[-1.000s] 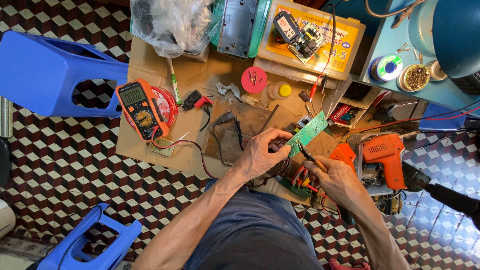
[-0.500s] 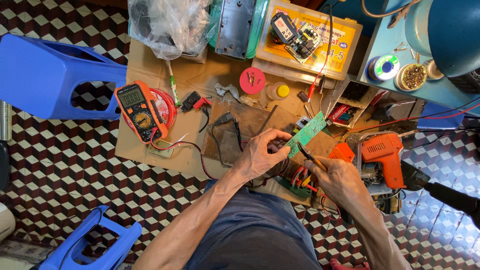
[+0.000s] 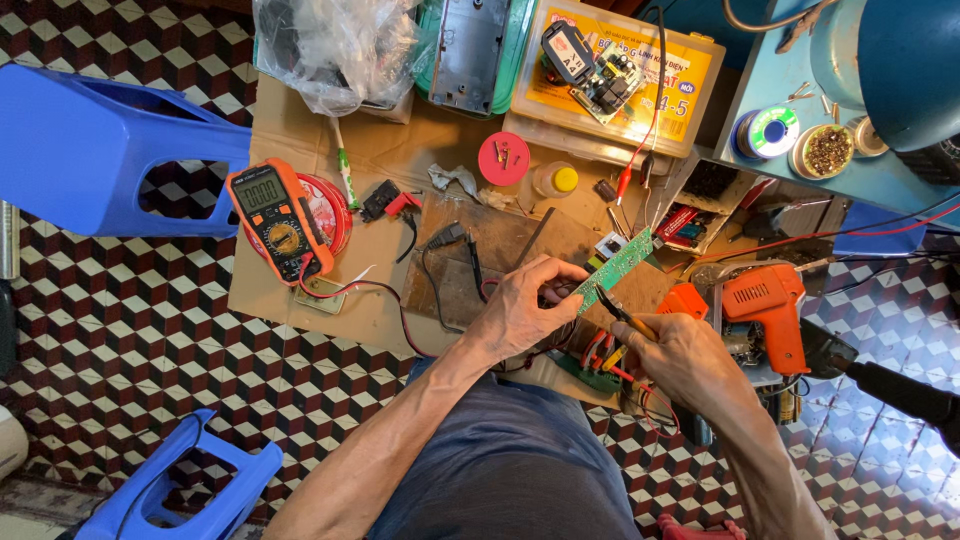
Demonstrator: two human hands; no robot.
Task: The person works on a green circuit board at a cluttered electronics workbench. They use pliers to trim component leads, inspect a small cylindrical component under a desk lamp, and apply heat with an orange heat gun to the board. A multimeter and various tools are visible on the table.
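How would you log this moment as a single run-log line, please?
left hand holds green circuit board | right hand holds probe on it | multimeter on cardboard

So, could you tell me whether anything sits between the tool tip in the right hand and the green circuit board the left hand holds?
Nothing visible does. The left hand holds the green circuit board by its lower end, and the thin tool in the right hand already reaches the board's edge, with no wire or part seen between them.
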